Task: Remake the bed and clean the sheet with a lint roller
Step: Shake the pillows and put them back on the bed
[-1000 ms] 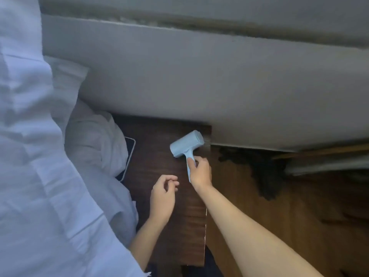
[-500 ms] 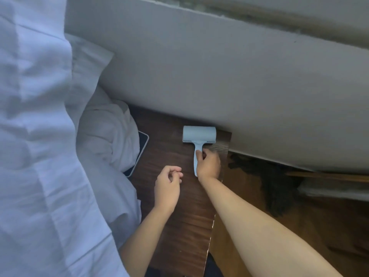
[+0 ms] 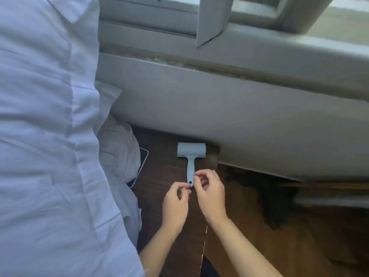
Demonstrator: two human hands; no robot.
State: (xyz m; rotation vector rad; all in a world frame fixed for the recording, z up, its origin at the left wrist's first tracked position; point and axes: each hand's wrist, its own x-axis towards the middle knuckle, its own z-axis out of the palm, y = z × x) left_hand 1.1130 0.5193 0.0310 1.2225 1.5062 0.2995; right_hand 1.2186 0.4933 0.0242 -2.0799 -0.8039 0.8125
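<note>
A pale blue lint roller (image 3: 191, 151) lies flat on a dark wooden bedside table (image 3: 159, 182), with its head by the wall and its handle pointing toward me. My right hand (image 3: 211, 194) hovers at the handle's tip, fingers loosely curled and no longer wrapped round it. My left hand (image 3: 175, 204) is just left of the tip, also loosely curled, with fingertips close to those of the right hand. The white bed sheet (image 3: 46, 136) fills the left side and hangs over the bed's edge.
A phone (image 3: 142, 164) lies on the table's left edge, half under bunched white bedding (image 3: 117, 148). A pale wall (image 3: 219, 116) with a window sill stands behind the table. A dark fuzzy object (image 3: 265, 198) lies on the wooden floor (image 3: 259, 246) to the right.
My right hand set the lint roller flat on the table and let go of the handle, drawing back to its tip. My left hand moved up beside it. My view tilted upward.
</note>
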